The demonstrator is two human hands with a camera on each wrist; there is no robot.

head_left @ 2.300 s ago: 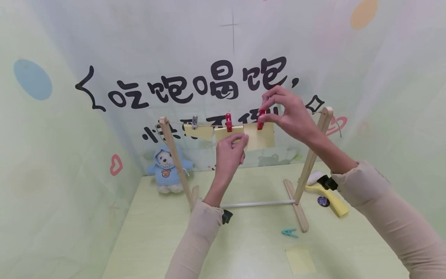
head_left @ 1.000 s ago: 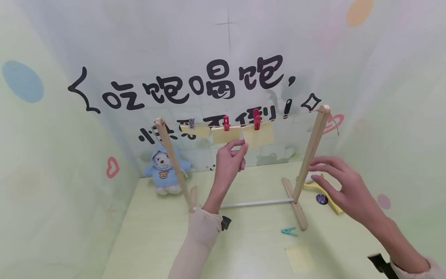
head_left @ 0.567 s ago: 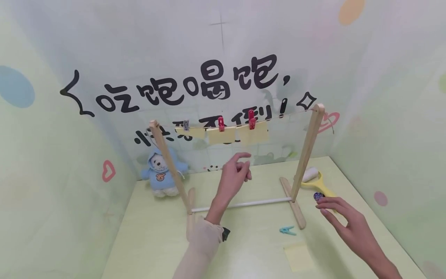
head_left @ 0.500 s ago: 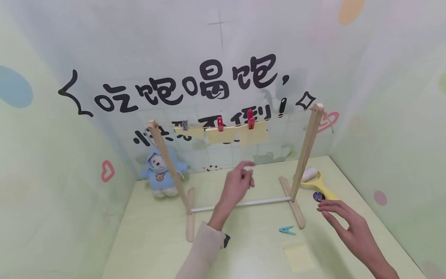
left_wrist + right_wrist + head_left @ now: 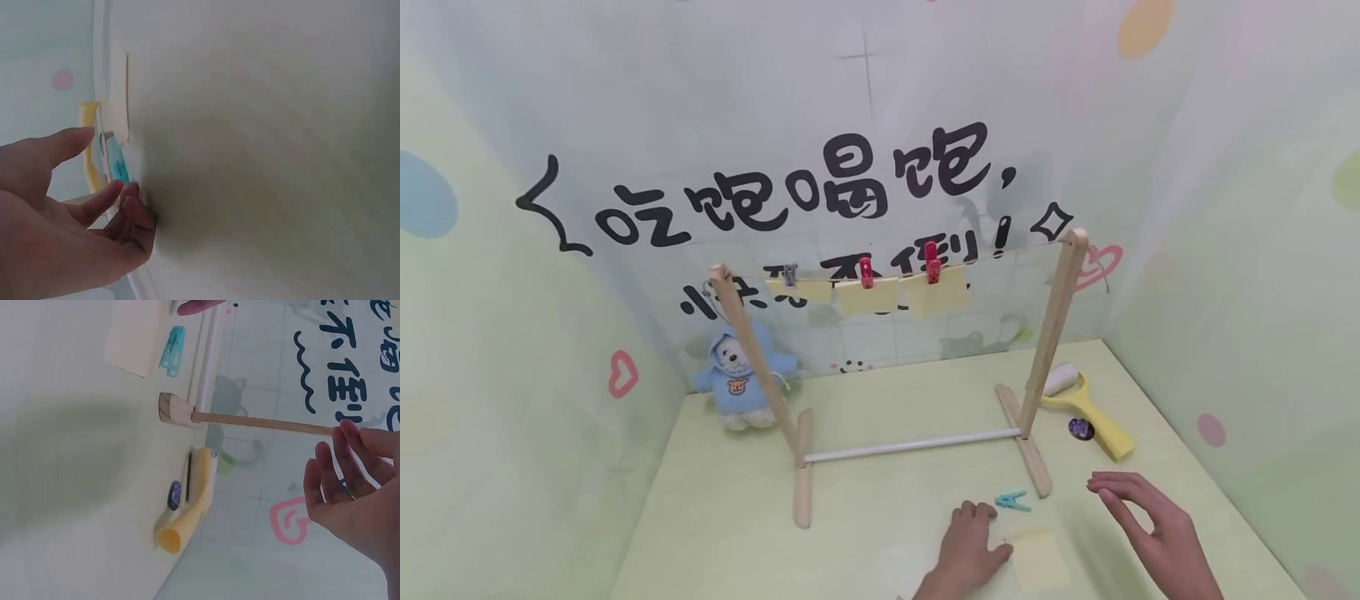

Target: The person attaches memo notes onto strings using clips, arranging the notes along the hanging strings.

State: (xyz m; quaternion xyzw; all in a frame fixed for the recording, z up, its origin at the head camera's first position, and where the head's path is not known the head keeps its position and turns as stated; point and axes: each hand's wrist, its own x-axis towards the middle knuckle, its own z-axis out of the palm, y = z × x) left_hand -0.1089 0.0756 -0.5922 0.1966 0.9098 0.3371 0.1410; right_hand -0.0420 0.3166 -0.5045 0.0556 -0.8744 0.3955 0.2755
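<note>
My left hand (image 5: 966,546) is low over the table, thumb apart from the loosely bent fingers and holding nothing. Close to its fingertips lies a teal clothespin (image 5: 1012,501), and right by the thumb a yellow sticky note (image 5: 1040,561). To the right, my empty right hand (image 5: 1161,529) hovers with relaxed fingers. On the cord of a wooden stand (image 5: 1054,333) hang three yellow notes: one under a grey clothespin (image 5: 790,275), one under a red clothespin (image 5: 867,272), and one (image 5: 951,292) under another red clothespin (image 5: 932,263).
A plush toy in a blue hoodie (image 5: 741,392) sits behind the stand's left post. Beyond the right foot lie a yellow-handled lint roller (image 5: 1101,425) and a small dark round object (image 5: 1081,429). A white rod (image 5: 913,447) joins the stand's feet.
My right hand has let go of the right red clothespin and come down to the right. The left hand has left the hanging notes and dropped to the table beside the loose note.
</note>
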